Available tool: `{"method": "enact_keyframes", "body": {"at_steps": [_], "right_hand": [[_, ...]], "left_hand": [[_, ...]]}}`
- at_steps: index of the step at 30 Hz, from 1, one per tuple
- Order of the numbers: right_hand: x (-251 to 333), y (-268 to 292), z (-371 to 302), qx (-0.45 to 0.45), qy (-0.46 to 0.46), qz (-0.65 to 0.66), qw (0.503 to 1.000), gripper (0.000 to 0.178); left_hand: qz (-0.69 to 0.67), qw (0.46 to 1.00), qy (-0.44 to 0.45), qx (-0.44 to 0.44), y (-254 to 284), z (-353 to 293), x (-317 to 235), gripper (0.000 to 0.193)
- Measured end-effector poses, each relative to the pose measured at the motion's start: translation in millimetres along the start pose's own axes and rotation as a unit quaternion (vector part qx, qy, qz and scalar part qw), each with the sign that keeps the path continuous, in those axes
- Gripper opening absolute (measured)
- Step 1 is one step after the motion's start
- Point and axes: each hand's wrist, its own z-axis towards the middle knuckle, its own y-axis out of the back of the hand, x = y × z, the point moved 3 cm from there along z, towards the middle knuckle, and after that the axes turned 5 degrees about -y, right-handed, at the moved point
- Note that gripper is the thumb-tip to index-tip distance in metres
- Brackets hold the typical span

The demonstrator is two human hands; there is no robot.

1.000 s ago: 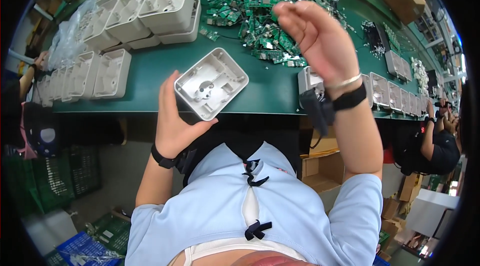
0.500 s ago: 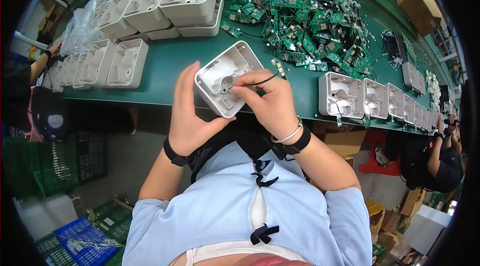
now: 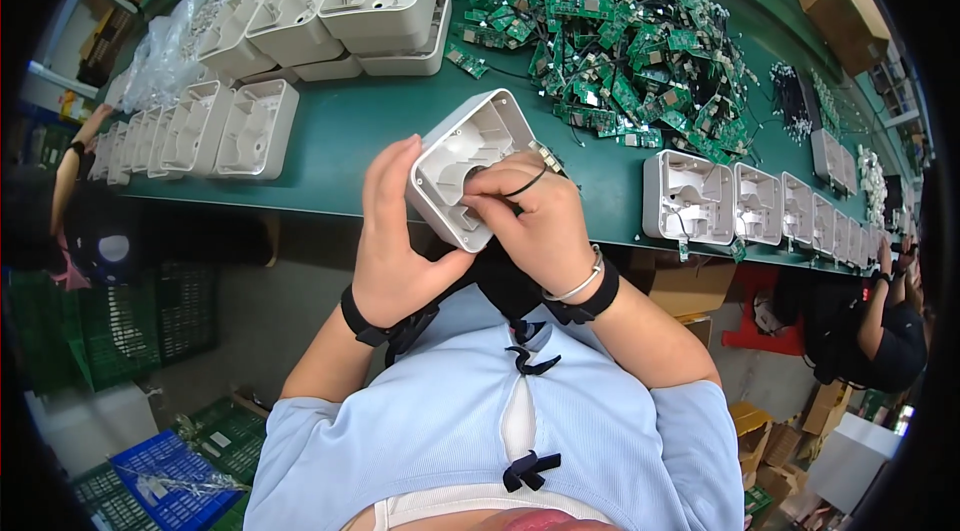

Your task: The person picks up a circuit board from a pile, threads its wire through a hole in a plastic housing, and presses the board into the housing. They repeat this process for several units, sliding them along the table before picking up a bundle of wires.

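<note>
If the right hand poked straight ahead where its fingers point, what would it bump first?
The right hand would probably bump the inside of the open, light-grey, rectangular plastic box held by the left hand; how deep its fingertips are is unclear.

Both hands (image 3: 400, 266) at a tilted pale housing (image 3: 462, 153)

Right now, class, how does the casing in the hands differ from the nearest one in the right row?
The held casing is tilted in the left hand; the row casing rests on the green table. The right hand reaches into the held casing; no hand touches the row casing. Both are pale, open boxes.
</note>
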Motion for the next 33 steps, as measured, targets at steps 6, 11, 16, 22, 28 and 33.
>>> {"method": "enact_keyframes", "body": {"at_steps": [6,11,16,22,28,33], "right_hand": [[5.5,-4.9,-3.3,0.000,-0.009,-0.058,0.998,0.013],[1.2,2.9,-9.0,0.026,-0.100,0.075,0.992,0.010],[-11.6,6.8,-11.0,-0.042,-0.227,0.358,0.905,0.014],[-16.2,10.5,-9.0,-0.072,-0.181,0.243,0.950,0.009],[-2.4,5.2,-12.1,-0.027,-0.018,-0.048,0.998,0.006],[-1.5,7.6,-9.3,-0.034,-0.014,0.020,0.999,0.008]], "left_hand": [[-0.056,0.997,0.053,0.017,-4.2,-6.7,5.6,0.111],[-0.127,0.988,0.085,0.011,-4.5,-6.0,6.4,0.111],[-0.124,0.989,0.079,0.017,-2.0,-5.1,11.4,0.110],[-0.068,0.996,0.047,0.020,-0.3,-3.5,14.4,0.111],[-0.057,0.998,0.020,0.021,-5.6,-1.8,4.4,0.114],[-0.124,0.989,0.079,0.018,-1.1,-2.4,9.5,0.110]]}}
